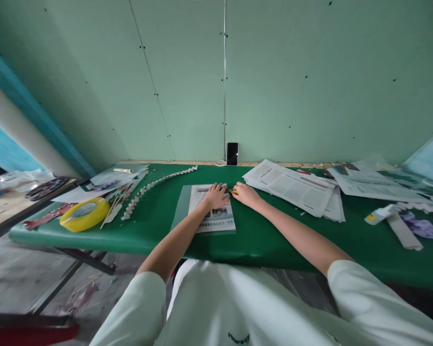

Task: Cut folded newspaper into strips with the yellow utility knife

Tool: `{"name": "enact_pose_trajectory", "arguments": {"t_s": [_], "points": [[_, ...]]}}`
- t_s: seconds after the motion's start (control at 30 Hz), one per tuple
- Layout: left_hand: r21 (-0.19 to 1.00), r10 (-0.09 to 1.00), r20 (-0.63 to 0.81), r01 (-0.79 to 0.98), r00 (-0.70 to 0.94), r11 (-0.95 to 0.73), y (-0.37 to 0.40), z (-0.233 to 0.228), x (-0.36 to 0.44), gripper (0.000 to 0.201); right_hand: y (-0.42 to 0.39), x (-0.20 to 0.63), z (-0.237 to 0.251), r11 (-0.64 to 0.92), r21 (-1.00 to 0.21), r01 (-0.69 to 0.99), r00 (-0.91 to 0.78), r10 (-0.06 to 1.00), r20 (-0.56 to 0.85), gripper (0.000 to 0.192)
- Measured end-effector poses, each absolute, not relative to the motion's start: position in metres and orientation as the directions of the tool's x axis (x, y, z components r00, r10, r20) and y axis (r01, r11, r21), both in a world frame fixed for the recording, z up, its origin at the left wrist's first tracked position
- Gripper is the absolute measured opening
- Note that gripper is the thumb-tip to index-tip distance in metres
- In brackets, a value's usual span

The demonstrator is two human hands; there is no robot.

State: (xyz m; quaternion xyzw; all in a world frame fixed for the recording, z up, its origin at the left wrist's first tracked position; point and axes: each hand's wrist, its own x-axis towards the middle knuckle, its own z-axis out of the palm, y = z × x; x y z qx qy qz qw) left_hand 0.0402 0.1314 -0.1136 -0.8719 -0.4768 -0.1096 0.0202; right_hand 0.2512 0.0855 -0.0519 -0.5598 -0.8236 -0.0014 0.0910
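Left hand: left hand [215, 196] lies palm down, fingers spread, pressing flat on the printed newspaper sheet [212, 215].
Right hand: right hand [246, 194] sits at 3 o'clock of the left, just beside it, fingers closed round a small yellow-tipped tool [234, 191]; what kind of tool is too small to tell.
Sheet: the newspaper sheet rests on a translucent grey cutting mat [183, 205], centre of the green-covered table [260, 240], near the front edge.
Surroundings: yellow roll of tape [84, 214] at 9 o'clock; white folded-paper zigzag chain [155, 185] at 10 o'clock; loose stack of newspapers [298, 188] at 2 o'clock; black phone [232, 153] propped on the wall at 12 o'clock.
Risk: the tool tip lies very near the left fingertips; a slip could likely nick them. If the pressing hand eases, the sheet may skid on the smooth mat and any line would wander.
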Motion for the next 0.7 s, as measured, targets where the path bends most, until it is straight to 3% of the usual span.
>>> {"name": "enact_pose_trajectory", "arguments": {"t_s": [0.37, 0.7], "points": [[0.062, 0.803, 0.275, 0.823, 0.529, -0.564, 0.1323, -0.1191, 0.0408, 0.066, 0.0899, 0.2479, -0.0524, 0.352, -0.102, 0.931, -0.336, 0.931, 0.147, 0.025], [0.074, 0.821, 0.231, 0.831, 0.523, -0.551, 0.1338, -0.1180, 0.0409, 0.068, 0.0877, 0.2460, -0.0494, 0.345, -0.100, 0.933, -0.330, 0.934, 0.136, 0.024]]}}
